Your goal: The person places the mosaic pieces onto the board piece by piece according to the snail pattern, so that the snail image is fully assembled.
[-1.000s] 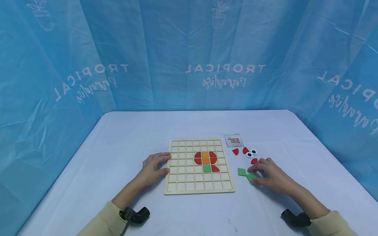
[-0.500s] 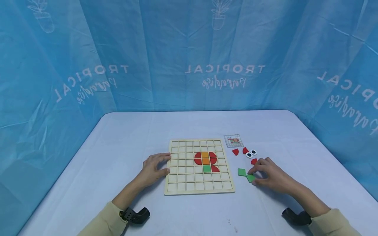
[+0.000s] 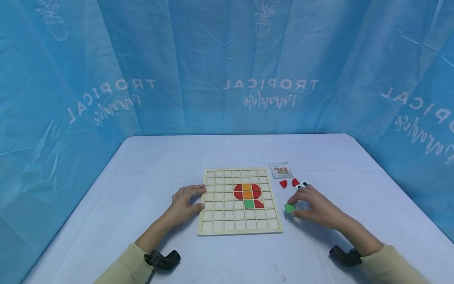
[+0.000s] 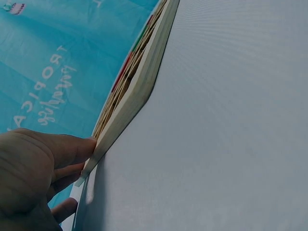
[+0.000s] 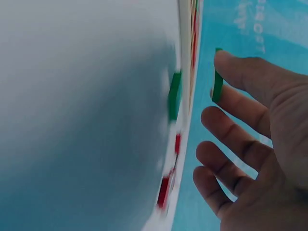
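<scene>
My left hand (image 3: 185, 203) rests its thumb and fingertips against the left edge of a wooden grid board (image 3: 213, 228). On the board, orange squares (image 3: 247, 191) sit between red quarter-round pieces (image 3: 238, 192), above a green square (image 3: 249, 204) and another red quarter (image 3: 259, 204). Right of the board, my right hand (image 3: 315, 207) pinches a green square tile (image 5: 218, 82) between thumb and index finger, raised off the table. A second green tile (image 5: 174, 96) lies on the table; in the head view the held tile and hand largely cover it.
A small picture card (image 3: 281, 170) lies beyond the board's far right corner. Near it are loose red quarter pieces (image 3: 283, 184) and round eye pieces (image 3: 304, 184), partly behind my right hand. A blue curtain (image 3: 227, 106) hangs behind the white table (image 3: 159, 157).
My right hand has picked up the nearer green tile and moved left with it, over the other green tile. My left hand stays at the board's edge.
</scene>
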The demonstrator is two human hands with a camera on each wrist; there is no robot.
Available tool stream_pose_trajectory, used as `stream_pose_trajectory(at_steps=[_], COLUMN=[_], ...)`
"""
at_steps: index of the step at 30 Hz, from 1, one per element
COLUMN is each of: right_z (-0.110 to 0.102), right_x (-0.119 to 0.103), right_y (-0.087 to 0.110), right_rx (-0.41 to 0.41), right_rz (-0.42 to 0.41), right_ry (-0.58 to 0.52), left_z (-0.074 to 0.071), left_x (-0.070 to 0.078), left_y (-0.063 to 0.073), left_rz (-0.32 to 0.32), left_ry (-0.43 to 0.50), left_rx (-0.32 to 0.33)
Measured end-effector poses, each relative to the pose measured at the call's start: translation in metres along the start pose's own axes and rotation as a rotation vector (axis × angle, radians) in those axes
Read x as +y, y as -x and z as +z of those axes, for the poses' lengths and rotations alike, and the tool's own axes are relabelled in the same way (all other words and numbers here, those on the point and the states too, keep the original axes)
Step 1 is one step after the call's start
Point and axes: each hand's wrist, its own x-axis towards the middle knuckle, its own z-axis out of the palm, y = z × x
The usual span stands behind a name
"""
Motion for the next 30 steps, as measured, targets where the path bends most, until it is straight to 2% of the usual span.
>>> stream_pose_trajectory(at_steps=[8, 17, 22, 30], right_z=[0.018, 0.043, 0.052, 0.064], right_x=[-0.039, -0.078, -0.089, -0.094], right_y=[-0.032, -0.064, -0.073, -0.081], right_rx=[0.03, 0.065, 0.078, 0.051], right_rz=[-0.053, -0.044, -0.064, -0.059], right_ry=[0.002, 0.03, 0.031, 0.03], left_z=[0.0, 0.0, 0.0, 0.0], left_x=[0.0, -0.001, -0.001, -0.001], left_y=[0.0, 0.0, -0.001, -0.001], left_rz=[0.002, 0.024, 0.01, 0.004], left_ry=[-0.002, -0.002, -0.006, -0.005], left_rx=[-0.007, 0.012, 0.007, 0.003])
